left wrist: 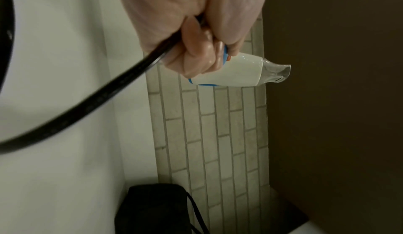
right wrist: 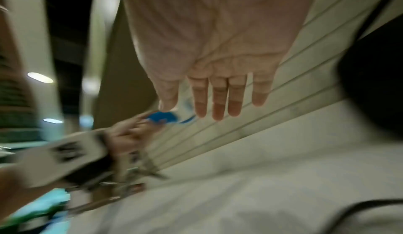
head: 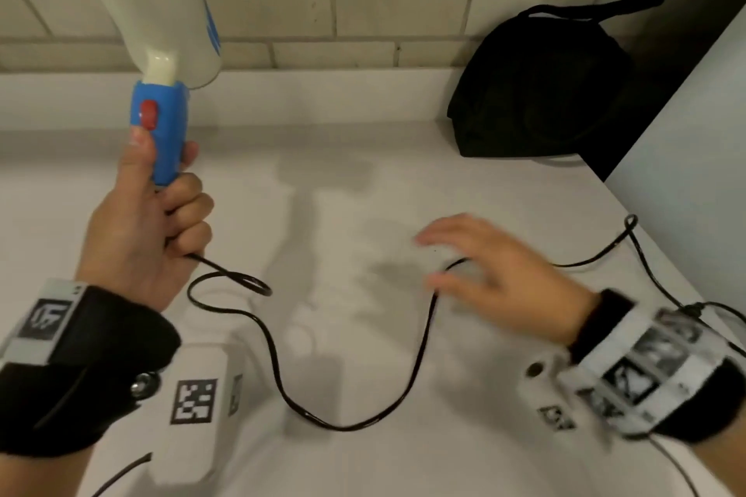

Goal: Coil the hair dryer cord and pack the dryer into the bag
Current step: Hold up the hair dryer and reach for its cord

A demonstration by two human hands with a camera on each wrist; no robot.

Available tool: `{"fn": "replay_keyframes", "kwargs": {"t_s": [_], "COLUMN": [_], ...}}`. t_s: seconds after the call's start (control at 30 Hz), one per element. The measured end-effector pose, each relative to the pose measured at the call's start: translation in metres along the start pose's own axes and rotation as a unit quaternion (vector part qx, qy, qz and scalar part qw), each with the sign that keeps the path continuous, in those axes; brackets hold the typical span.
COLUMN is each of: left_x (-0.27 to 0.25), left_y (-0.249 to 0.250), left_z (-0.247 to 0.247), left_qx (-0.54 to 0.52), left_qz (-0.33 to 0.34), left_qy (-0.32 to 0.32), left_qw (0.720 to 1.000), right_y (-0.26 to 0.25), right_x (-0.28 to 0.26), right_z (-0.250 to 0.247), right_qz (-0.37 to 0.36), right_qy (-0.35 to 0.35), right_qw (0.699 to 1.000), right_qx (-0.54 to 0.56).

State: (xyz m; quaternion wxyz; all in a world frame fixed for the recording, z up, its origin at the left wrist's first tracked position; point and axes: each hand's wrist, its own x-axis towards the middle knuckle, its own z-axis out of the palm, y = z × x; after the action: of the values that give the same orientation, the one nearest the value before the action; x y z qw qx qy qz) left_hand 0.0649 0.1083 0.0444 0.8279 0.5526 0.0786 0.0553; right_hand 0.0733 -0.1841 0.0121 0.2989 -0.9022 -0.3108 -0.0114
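Observation:
My left hand (head: 153,206) grips the blue handle of a white hair dryer (head: 149,4) and holds it upright above the counter at the left; the left wrist view shows the same hair dryer (left wrist: 235,72) in my fist (left wrist: 196,55). Its black cord (head: 363,422) runs out below the fist, loops loosely across the counter and passes under my right hand (head: 476,270). That hand hovers flat over the cord with straight fingers (right wrist: 218,100), holding nothing. A black bag (head: 541,89) sits at the back right against the tiled wall.
The white counter (head: 343,194) meets a tiled backsplash (head: 363,12) behind. A white panel (head: 694,157) rises at the right edge, close to the bag. More cord (head: 646,262) trails along the right side of the counter.

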Motion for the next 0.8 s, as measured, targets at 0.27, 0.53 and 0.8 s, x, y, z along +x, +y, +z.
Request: {"fn": "replay_keyframes", "kwargs": {"t_s": [0.27, 0.53, 0.8], "left_x": [-0.004, 0.004, 0.001], "left_y": [-0.004, 0.004, 0.02], "left_z": [0.02, -0.012, -0.078], "left_qx": [-0.008, -0.022, 0.008], "left_qz": [0.005, 0.021, -0.02], "left_qy": [-0.031, -0.041, -0.074], "left_qw": [0.999, 0.999, 0.997], "right_y": [-0.045, 0.002, 0.058], "right_x": [-0.019, -0.053, -0.033], "right_z": [0.074, 0.046, 0.0], "right_qz": [-0.013, -0.115, 0.144], "right_qy": [-0.394, -0.344, -0.228], "right_qw": [0.916, 0.915, 0.901], "right_qx": [-0.069, -0.176, -0.339]}}
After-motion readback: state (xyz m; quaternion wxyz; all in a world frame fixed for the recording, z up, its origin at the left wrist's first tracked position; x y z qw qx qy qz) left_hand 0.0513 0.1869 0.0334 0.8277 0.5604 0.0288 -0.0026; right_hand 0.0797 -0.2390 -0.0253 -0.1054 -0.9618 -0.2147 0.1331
